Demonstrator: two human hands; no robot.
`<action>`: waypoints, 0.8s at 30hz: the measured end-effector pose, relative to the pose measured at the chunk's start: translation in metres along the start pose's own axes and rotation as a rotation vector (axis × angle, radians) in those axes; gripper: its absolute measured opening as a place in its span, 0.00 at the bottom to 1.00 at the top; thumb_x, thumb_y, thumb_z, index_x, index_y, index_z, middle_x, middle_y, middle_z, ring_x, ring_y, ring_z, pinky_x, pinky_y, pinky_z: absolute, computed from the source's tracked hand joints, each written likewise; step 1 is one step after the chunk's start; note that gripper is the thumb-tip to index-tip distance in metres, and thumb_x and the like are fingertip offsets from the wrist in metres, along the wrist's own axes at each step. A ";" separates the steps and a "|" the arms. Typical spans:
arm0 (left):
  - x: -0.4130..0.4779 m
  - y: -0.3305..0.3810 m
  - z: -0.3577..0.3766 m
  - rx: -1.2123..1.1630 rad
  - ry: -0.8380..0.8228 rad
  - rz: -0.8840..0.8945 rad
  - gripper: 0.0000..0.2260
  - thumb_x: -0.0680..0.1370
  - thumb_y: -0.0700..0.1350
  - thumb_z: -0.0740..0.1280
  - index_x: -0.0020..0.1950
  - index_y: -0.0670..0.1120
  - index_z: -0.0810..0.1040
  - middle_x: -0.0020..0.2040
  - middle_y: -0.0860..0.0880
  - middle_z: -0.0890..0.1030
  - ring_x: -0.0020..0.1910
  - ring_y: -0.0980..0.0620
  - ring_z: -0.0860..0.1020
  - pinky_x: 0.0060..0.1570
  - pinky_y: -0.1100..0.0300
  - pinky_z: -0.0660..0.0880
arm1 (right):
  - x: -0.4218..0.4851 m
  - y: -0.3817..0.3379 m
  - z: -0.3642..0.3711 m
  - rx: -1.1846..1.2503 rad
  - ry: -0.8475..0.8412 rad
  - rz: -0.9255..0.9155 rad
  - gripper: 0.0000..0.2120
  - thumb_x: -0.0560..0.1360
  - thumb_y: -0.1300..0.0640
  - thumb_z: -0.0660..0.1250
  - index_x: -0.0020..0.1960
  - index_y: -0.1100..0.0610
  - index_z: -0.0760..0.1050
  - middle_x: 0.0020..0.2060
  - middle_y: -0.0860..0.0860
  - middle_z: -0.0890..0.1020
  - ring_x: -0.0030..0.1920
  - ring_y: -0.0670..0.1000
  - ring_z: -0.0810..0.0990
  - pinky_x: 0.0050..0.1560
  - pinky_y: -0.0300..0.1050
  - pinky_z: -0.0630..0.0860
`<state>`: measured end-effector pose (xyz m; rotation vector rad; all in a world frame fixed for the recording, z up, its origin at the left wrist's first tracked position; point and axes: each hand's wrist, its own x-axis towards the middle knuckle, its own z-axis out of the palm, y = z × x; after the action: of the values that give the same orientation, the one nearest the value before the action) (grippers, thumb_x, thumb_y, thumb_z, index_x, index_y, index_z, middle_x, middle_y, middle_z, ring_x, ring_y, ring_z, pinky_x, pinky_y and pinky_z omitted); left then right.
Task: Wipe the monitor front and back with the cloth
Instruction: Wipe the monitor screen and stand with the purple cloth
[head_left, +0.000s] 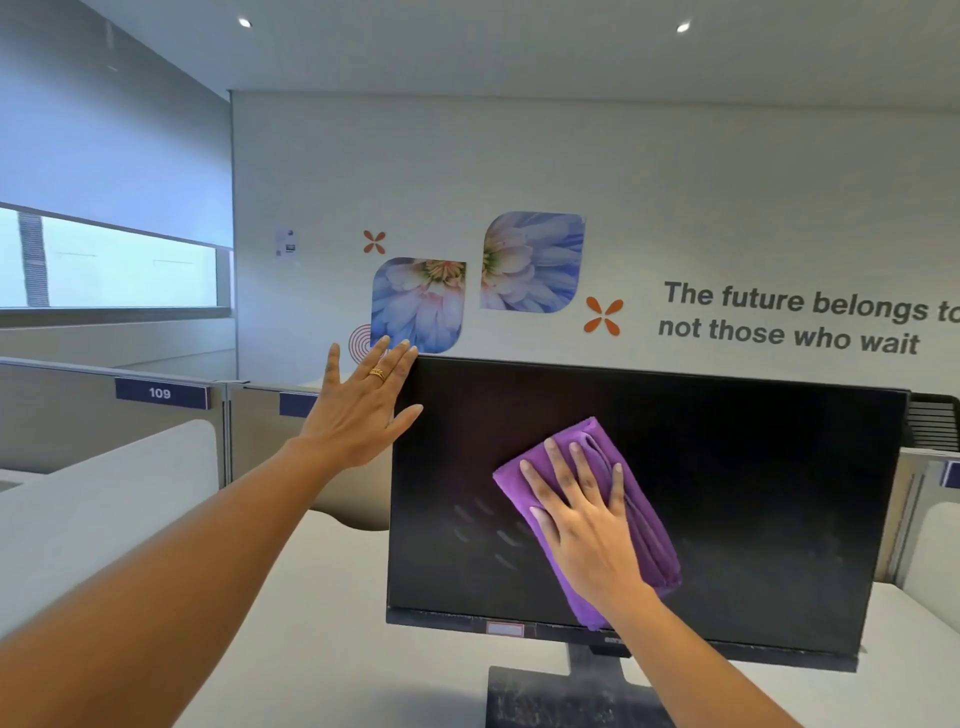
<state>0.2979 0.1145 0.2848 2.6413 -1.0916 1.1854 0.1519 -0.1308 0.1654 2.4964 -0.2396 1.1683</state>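
Observation:
A black monitor (753, 493) stands on a dusty dark stand (561, 696) on a white desk, its dark screen facing me. A folded purple cloth (618, 483) lies flat against the screen's middle left, pressed there by my right hand (582, 514) with fingers spread. My left hand (363, 410), with a gold ring, is flat and open, fingers apart; its fingertips touch the monitor's upper left corner and left edge. Faint smear marks show on the screen left of the cloth.
The white desk (322, 613) runs under the monitor. Grey cubicle partitions (171, 431) with a "109" label stand at the left and behind. A black slatted object (935, 421) sits behind the monitor's right top corner. A decorated wall is beyond.

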 end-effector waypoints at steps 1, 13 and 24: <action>-0.001 -0.002 0.002 -0.006 0.007 0.001 0.40 0.64 0.69 0.22 0.71 0.50 0.33 0.72 0.54 0.36 0.71 0.55 0.35 0.66 0.44 0.27 | -0.004 0.004 0.000 0.002 0.007 0.021 0.23 0.80 0.45 0.38 0.74 0.46 0.53 0.75 0.50 0.54 0.75 0.55 0.47 0.69 0.64 0.49; 0.003 -0.018 0.008 -0.044 -0.005 0.030 0.34 0.67 0.65 0.29 0.70 0.50 0.31 0.70 0.53 0.32 0.74 0.53 0.36 0.65 0.45 0.28 | 0.062 -0.040 -0.015 0.040 0.148 0.112 0.24 0.77 0.49 0.50 0.73 0.51 0.59 0.73 0.55 0.61 0.74 0.56 0.52 0.67 0.64 0.54; 0.002 -0.018 0.013 -0.069 -0.026 0.037 0.27 0.81 0.56 0.45 0.69 0.49 0.30 0.74 0.51 0.35 0.71 0.53 0.32 0.68 0.43 0.33 | 0.064 -0.110 -0.002 0.019 0.081 -0.162 0.26 0.74 0.47 0.63 0.71 0.48 0.63 0.72 0.52 0.64 0.73 0.57 0.60 0.69 0.68 0.55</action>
<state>0.3184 0.1228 0.2810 2.6036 -1.1682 1.1012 0.2256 -0.0289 0.1869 2.4264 -0.0040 1.2066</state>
